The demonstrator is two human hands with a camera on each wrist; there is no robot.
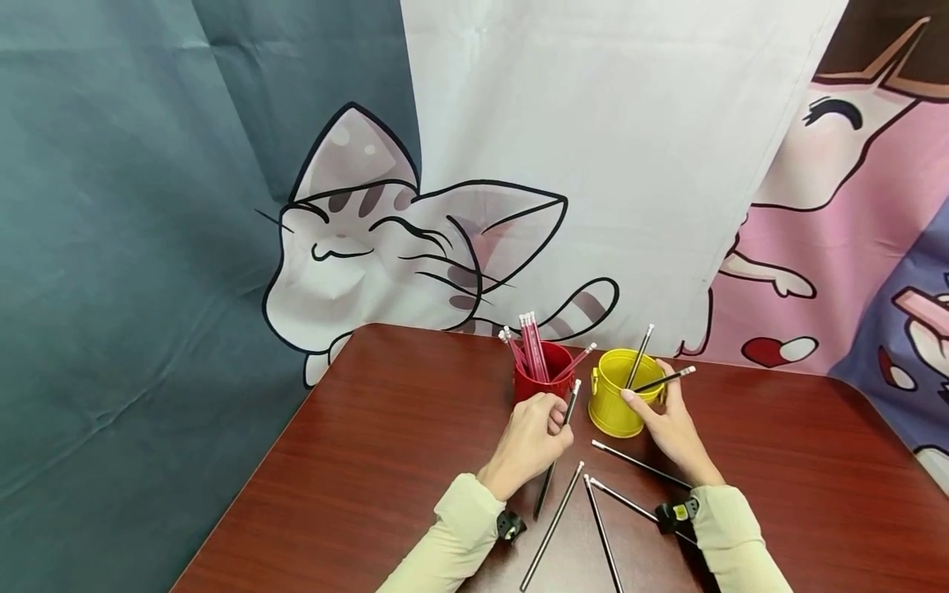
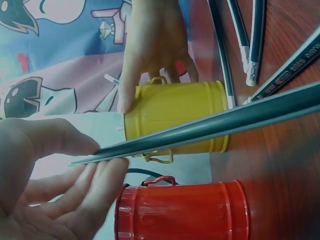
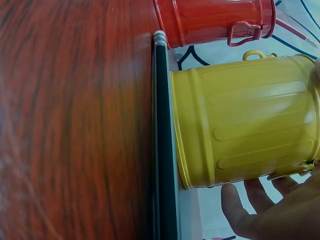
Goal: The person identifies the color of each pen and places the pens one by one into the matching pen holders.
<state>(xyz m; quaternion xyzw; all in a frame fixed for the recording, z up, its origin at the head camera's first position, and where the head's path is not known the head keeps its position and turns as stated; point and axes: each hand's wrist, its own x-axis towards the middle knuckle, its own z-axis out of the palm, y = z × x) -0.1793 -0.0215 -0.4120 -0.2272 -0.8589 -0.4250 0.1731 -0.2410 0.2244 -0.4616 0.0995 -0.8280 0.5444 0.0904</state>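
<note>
My left hand [image 1: 528,441] pinches a black pencil [image 1: 546,492] between thumb and fingers, its white eraser end pointing up, in front of the red bucket. In the left wrist view this pencil [image 2: 200,126] slants across the picture. My right hand [image 1: 676,436] holds the small yellow bucket [image 1: 614,412] at its right side, thumb at the rim and fingers around the far side. Two black pencils lean inside it, one steep [image 1: 639,356] and one tilted low to the right [image 1: 670,379]. The right wrist view shows the yellow bucket [image 3: 250,120] standing upright on the table.
Left of the yellow bucket stands a red bucket [image 1: 523,389] with several pink pencils [image 1: 535,350]. Several black pencils [image 1: 552,527] lie on the brown table [image 1: 356,478] near my wrists. A cartoon-printed cloth [image 1: 630,165] hangs behind the table's back edge.
</note>
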